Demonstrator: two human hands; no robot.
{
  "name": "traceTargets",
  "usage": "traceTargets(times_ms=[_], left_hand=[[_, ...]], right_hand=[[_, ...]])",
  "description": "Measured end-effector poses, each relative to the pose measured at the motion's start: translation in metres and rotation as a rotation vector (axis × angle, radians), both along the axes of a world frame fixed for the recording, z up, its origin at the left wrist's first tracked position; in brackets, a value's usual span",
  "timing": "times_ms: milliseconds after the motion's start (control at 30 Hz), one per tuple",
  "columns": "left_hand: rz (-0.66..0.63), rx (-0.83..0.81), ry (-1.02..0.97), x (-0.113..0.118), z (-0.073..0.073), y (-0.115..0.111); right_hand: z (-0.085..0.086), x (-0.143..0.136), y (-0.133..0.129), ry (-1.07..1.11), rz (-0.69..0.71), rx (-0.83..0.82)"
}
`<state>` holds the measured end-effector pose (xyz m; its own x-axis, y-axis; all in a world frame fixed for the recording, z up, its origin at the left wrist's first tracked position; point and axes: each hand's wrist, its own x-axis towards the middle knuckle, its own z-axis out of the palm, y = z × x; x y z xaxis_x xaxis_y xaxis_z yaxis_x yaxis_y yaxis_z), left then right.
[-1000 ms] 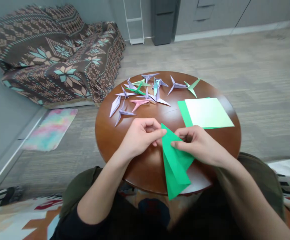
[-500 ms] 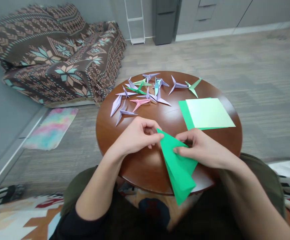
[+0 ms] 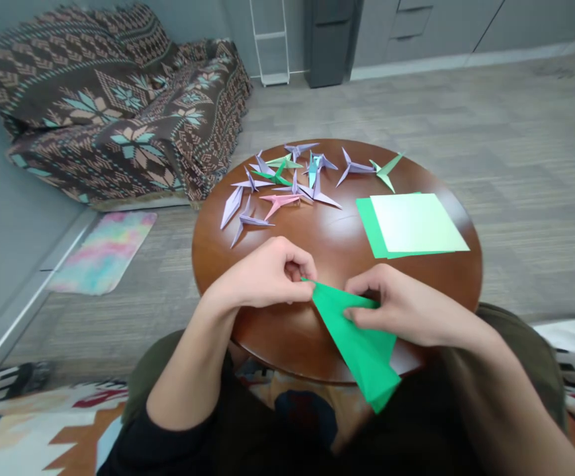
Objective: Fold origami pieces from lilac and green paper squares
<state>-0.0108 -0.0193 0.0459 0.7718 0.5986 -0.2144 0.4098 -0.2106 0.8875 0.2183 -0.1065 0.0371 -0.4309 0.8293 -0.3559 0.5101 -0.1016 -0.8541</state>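
Observation:
A partly folded sheet of green origami paper is held between my two hands, over the near edge of the round table. My left hand is closed, pinching its upper left corner between thumb and fingers. Along the upper right edge my right hand grips the paper, thumb on the near face and fingers mostly hidden behind. The paper's lower tip hangs past the table edge. Just beyond my left hand lie a lilac folded paper piece and a pink one.
Several more folded pieces, lilac and green, cluster at the far side of the brown table. A stack of square paper, pale on top with green beneath, lies at the right. Beyond stands a sofa under a patterned cover.
Both hands have come slightly lower, nearer to me. The green paper's left corner has moved down and left, its loose lower folds now lying closer together.

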Motion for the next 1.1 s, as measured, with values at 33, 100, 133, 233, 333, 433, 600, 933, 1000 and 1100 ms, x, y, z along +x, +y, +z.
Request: traceTargets(times_ms=[33, 100, 133, 233, 333, 433, 600, 933, 1000, 1100], left_hand=[[-0.002, -0.004, 0.013, -0.001, 0.001, 0.001], [-0.004, -0.009, 0.029, -0.005, 0.002, 0.003], [0.000, -0.007, 0.035, -0.008, 0.004, 0.005], [0.079, 0.014, 0.026, -0.018, 0.009, 0.012], [0.236, 0.040, -0.074, -0.025, 0.014, 0.017], [0.165, -0.006, -0.122, -0.019, 0.012, 0.015], [0.028, -0.079, -0.110, 0.009, -0.007, -0.001], [0.015, -0.075, -0.134, 0.017, -0.012, -0.008], [0.028, -0.059, -0.138, 0.017, -0.012, -0.009], [0.041, -0.080, -0.153, 0.018, -0.011, -0.009]], right_hand=[[0.000, 0.000, 0.000, -0.009, 0.006, -0.003], [0.001, 0.001, 0.000, -0.014, 0.012, -0.012], [0.001, 0.001, 0.000, -0.011, 0.014, -0.017], [0.000, 0.002, 0.002, 0.009, 0.027, -0.039], [-0.002, 0.001, 0.004, 0.063, -0.016, -0.039], [-0.004, -0.002, 0.006, 0.136, -0.128, -0.025], [-0.004, -0.005, 0.007, 0.190, -0.221, -0.025], [-0.007, -0.006, 0.009, 0.234, -0.336, 0.115], [-0.006, -0.007, 0.009, 0.256, -0.356, 0.118], [-0.007, -0.009, 0.009, 0.276, -0.356, 0.102]])
